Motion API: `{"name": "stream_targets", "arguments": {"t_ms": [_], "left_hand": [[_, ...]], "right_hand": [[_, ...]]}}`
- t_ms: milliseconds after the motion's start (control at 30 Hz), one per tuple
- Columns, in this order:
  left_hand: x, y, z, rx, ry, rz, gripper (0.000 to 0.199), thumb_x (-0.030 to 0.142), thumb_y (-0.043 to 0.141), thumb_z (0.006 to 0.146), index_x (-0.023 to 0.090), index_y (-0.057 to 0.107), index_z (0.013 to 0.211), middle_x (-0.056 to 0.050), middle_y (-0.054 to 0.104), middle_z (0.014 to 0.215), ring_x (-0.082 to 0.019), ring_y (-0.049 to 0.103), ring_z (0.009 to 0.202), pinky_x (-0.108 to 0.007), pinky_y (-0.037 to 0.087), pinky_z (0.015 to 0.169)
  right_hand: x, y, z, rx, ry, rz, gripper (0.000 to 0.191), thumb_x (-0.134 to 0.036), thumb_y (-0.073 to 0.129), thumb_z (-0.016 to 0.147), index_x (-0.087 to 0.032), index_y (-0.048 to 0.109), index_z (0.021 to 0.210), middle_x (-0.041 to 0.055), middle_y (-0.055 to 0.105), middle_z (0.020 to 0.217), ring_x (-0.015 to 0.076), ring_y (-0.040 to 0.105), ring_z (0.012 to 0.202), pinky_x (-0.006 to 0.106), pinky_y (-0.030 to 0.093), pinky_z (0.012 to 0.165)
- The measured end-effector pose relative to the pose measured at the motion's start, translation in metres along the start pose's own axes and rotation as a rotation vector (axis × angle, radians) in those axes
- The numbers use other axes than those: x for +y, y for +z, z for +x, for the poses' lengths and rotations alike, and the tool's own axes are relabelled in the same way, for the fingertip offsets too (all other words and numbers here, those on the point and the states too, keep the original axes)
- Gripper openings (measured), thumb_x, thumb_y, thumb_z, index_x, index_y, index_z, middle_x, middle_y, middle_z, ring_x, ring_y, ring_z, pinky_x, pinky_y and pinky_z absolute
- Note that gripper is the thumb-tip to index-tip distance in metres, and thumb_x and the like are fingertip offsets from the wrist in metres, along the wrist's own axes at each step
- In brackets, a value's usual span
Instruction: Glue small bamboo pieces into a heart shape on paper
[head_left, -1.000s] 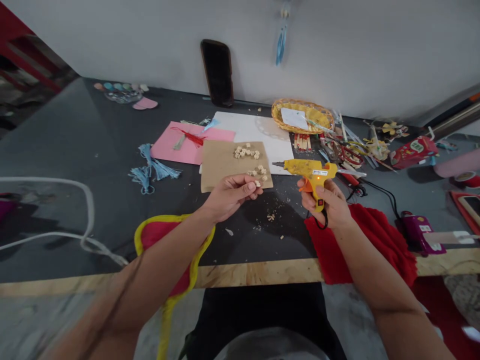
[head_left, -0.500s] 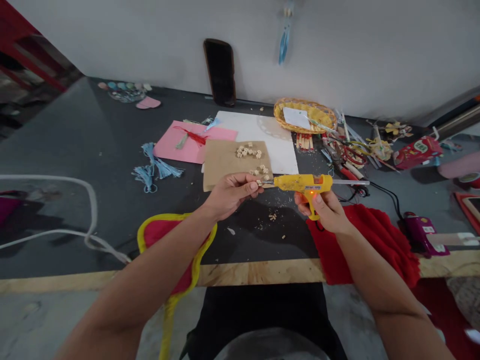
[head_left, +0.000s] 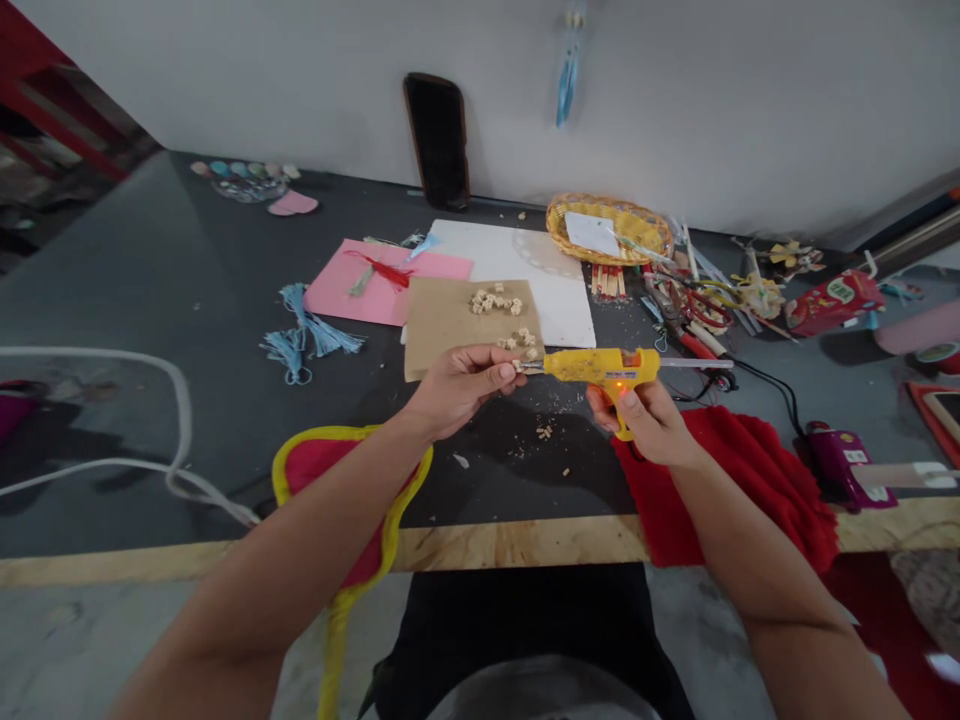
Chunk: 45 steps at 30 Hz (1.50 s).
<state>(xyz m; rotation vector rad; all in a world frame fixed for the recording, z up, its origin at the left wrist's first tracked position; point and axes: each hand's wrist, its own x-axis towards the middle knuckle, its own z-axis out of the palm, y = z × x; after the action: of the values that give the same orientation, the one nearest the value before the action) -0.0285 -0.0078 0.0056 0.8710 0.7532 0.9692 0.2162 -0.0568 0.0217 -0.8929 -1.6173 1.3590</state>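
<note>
My right hand [head_left: 646, 420] grips a yellow hot glue gun [head_left: 592, 366] by its handle; a small orange light glows on it and a clear glue stick [head_left: 690, 364] juts from its back. My left hand [head_left: 472, 385] is closed in a pinch at the gun's metal nozzle, on a tiny pale wooden piece [head_left: 517, 366] mostly hidden by the fingers. Just behind lies a brown board [head_left: 439, 325] with several small wooden clusters [head_left: 495, 300] on it. Loose wooden bits [head_left: 544, 432] are scattered on the dark tabletop in front of my hands.
A pink sheet [head_left: 330, 290], white paper [head_left: 570, 300] and blue tassels [head_left: 319, 335] lie behind. A phone [head_left: 437, 140] leans on the wall. Farther right are a wicker basket [head_left: 555, 225], a red drink carton [head_left: 832, 300] and red cloth [head_left: 735, 480]. White cable [head_left: 184, 410] runs at left.
The glue gun has shifted very slightly left, with its nozzle still at the left hand's fingertips. The whole view has moved a little; otherwise both hands keep their hold.
</note>
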Motion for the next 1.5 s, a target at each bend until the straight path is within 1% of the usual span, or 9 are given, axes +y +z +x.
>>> {"name": "stream_targets", "arguments": {"t_ms": [133,267,600,900,1133,1267,1367,1500], "left_hand": [[-0.0004,0.0000,0.0003,-0.011,0.001,0.010,0.028,0.037,0.088,0.058,0.016,0.075,0.071,-0.001,0.067,0.060,-0.010,0.062,0.063,-0.018,0.045,0.059],[-0.0014,-0.0002,0.0005,-0.015,0.014,0.016,0.027,0.036,0.087,0.059,0.016,0.075,0.071,-0.001,0.067,0.060,-0.010,0.061,0.063,-0.019,0.045,0.060],[-0.0019,-0.0006,0.0006,0.000,-0.001,-0.002,0.028,0.037,0.088,0.058,0.016,0.075,0.072,-0.002,0.068,0.062,-0.010,0.061,0.062,-0.019,0.045,0.058],[0.0011,0.0018,-0.0005,-0.006,0.006,0.012,0.027,0.037,0.087,0.059,0.016,0.075,0.071,-0.003,0.070,0.065,-0.008,0.058,0.059,-0.018,0.043,0.057],[0.0013,0.0032,-0.0003,0.033,0.005,0.025,0.029,0.039,0.088,0.058,0.016,0.074,0.070,-0.002,0.068,0.064,-0.008,0.058,0.060,-0.018,0.043,0.056],[0.0005,0.0029,0.0004,0.054,0.021,0.024,0.029,0.038,0.088,0.057,0.016,0.072,0.067,-0.001,0.065,0.061,-0.010,0.059,0.062,-0.019,0.044,0.057],[-0.0005,0.0026,0.0009,0.057,0.029,0.043,0.029,0.038,0.087,0.058,0.016,0.073,0.068,-0.001,0.067,0.065,-0.008,0.058,0.060,-0.019,0.043,0.057],[-0.0006,0.0041,0.0009,0.079,0.048,0.085,0.030,0.040,0.086,0.059,0.015,0.072,0.068,-0.002,0.068,0.066,-0.008,0.055,0.059,-0.019,0.043,0.058]], "right_hand": [[0.0000,0.0003,0.0001,-0.005,-0.012,-0.001,0.041,-0.056,0.043,0.095,-0.018,0.055,0.088,-0.0007,0.049,0.069,0.0083,0.040,0.052,0.024,0.030,0.047],[0.0007,-0.0003,-0.0004,-0.008,-0.012,-0.007,0.041,-0.055,0.043,0.096,-0.017,0.055,0.084,0.0001,0.049,0.069,0.0083,0.040,0.053,0.025,0.029,0.047],[0.0023,-0.0017,-0.0008,-0.014,-0.013,0.009,0.039,-0.053,0.044,0.096,-0.017,0.054,0.085,0.0000,0.049,0.070,0.0082,0.041,0.054,0.025,0.029,0.047],[0.0013,-0.0027,0.0004,-0.029,-0.022,-0.011,0.042,-0.056,0.043,0.095,-0.017,0.055,0.084,-0.0015,0.047,0.066,0.0080,0.040,0.052,0.024,0.029,0.047],[0.0025,-0.0043,-0.0012,-0.037,-0.002,-0.014,0.042,-0.055,0.042,0.096,-0.017,0.055,0.085,-0.0014,0.046,0.066,0.0086,0.040,0.054,0.025,0.029,0.049],[0.0033,-0.0053,-0.0004,-0.036,0.001,-0.011,0.041,-0.055,0.043,0.095,-0.017,0.056,0.085,-0.0011,0.047,0.066,0.0088,0.040,0.054,0.025,0.029,0.049],[0.0036,-0.0057,0.0004,-0.046,0.004,-0.008,0.041,-0.054,0.043,0.096,-0.017,0.056,0.085,-0.0006,0.048,0.068,0.0087,0.040,0.054,0.025,0.030,0.049],[0.0039,-0.0054,0.0006,-0.063,0.022,0.042,0.039,-0.054,0.045,0.095,-0.017,0.057,0.090,0.0012,0.053,0.075,0.0078,0.041,0.054,0.025,0.031,0.050]]}}
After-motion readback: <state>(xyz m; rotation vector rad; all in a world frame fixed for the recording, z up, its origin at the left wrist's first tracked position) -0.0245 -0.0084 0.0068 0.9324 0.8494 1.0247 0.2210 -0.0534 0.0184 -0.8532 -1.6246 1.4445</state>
